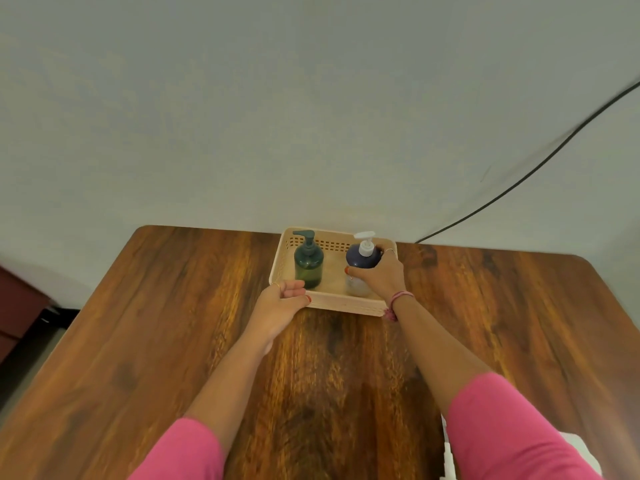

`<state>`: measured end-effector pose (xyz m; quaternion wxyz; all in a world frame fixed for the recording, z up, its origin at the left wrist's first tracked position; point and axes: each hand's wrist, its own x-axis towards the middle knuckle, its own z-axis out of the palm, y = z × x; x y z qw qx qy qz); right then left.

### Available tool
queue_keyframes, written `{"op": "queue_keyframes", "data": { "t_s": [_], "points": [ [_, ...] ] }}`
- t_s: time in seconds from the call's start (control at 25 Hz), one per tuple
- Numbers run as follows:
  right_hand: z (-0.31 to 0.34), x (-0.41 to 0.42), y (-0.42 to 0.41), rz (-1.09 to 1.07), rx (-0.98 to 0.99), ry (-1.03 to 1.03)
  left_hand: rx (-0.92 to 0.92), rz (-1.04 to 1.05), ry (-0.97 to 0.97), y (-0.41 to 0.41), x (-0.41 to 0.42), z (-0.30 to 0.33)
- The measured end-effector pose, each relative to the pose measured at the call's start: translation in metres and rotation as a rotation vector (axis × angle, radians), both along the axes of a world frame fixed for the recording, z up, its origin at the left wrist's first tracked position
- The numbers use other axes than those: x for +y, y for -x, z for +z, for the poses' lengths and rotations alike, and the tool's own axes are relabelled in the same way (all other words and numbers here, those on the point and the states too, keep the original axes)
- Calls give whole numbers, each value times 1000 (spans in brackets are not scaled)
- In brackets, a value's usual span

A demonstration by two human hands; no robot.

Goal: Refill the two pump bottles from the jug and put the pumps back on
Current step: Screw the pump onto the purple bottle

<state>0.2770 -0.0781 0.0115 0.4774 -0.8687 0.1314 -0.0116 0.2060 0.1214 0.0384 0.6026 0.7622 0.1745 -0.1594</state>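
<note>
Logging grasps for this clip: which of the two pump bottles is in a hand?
The dark blue bottle with the white pump, gripped by the right hand. The green bottle stands untouched.

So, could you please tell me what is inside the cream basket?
The basket holds two upright pump bottles: a green bottle and a dark blue bottle gripped by the right hand, which hides its lower side.

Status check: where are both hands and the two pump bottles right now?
Right hand gripping blue bottle in the basket. Left hand holding basket's near rim. Green bottle upright, pump on. No jug visible; nothing obstructing.
</note>
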Motion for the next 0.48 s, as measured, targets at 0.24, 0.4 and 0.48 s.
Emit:
{"op": "queue_keyframes", "data": {
  "t_s": [0.24, 0.4, 0.48],
  "points": [
    [-15, 3, -5, -5, 17, 8, 44, 10, 8, -1, -2, -13],
    [-7, -3, -1, 72, 123, 52, 44, 29, 30, 9, -2, -15],
    [2, -7, 9, 74, 97, 88, 34, 25, 31, 19, -3, -15]
  ]
}}
